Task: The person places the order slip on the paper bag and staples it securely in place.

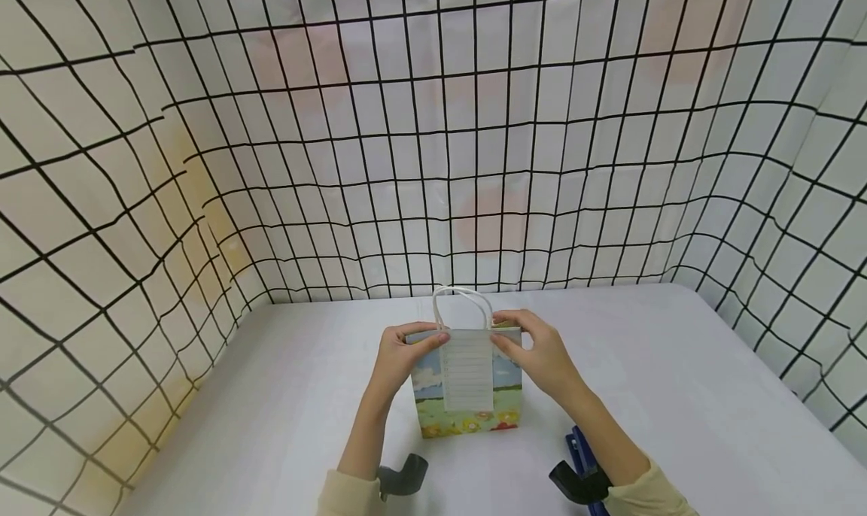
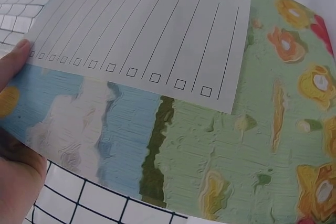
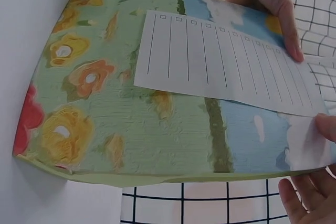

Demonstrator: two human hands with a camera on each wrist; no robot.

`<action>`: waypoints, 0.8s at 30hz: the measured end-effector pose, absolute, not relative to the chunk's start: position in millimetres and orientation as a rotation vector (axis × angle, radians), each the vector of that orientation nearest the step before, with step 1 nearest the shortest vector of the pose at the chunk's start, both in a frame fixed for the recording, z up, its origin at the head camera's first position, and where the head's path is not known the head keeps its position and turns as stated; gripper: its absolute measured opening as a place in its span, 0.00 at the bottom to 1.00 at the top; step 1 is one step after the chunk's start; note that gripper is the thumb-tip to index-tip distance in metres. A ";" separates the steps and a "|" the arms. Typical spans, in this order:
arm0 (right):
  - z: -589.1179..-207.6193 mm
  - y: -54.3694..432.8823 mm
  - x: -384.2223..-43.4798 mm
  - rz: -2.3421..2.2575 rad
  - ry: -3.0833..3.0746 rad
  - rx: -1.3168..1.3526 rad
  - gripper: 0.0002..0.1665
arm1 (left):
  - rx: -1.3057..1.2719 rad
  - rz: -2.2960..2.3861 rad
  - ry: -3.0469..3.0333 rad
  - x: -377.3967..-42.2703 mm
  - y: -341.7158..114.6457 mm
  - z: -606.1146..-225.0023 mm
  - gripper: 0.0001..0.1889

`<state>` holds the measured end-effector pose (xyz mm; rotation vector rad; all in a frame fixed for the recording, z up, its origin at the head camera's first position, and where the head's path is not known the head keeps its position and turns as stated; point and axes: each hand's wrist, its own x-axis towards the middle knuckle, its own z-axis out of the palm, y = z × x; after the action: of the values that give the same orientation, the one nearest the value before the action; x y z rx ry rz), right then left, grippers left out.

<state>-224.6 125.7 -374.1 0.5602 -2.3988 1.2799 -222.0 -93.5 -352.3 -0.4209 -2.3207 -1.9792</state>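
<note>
A paper gift bag (image 1: 425, 403) painted with sky, grass and flowers stands on the table, its white rope handles (image 1: 463, 290) upright. Against its front lies a white checklist sheet (image 1: 467, 373) with ruled lines and small boxes. My left hand (image 1: 404, 350) pinches the bag's top edge and the sheet's upper left corner, thumb in front and fingers behind. On the other side my right hand (image 1: 538, 350) pinches the top edge at the sheet's upper right corner. Both wrist views show the sheet (image 2: 152, 45) flat on the bag (image 3: 157, 145).
A dark blue object (image 1: 579, 452), partly hidden by the right forearm and its wrist camera (image 1: 579, 486), lies on the white table (image 1: 284, 396). Black grid netting (image 1: 474, 155) over white walls encloses the back and sides.
</note>
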 end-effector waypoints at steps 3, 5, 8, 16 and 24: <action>-375.9 129.3 -220.7 1.257 -2.365 0.556 0.22 | -0.426 -1.981 -2.316 -221.5 -93.6 -352.3 0.10; -378.2 132.2 -216.7 1.232 -2.346 0.534 0.24 | -0.428 -1.985 -2.317 -221.2 -93.7 -351.9 0.10; -383.8 136.9 -209.4 1.212 -2.344 0.465 0.25 | -0.431 -1.992 -2.320 -221.2 -94.0 -351.7 0.11; -400.8 152.5 -186.0 1.162 -2.399 0.226 0.23 | -0.437 -1.989 -2.324 -221.7 -94.7 -351.7 0.11; -411.8 165.6 -162.4 1.124 -2.447 0.083 0.23 | -0.415 -1.990 -2.326 -222.5 -94.5 -351.1 0.11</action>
<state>-162.4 165.6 -411.8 0.0825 -2.4473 1.1243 -222.5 -94.5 -351.1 -0.4150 -2.3256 -1.9903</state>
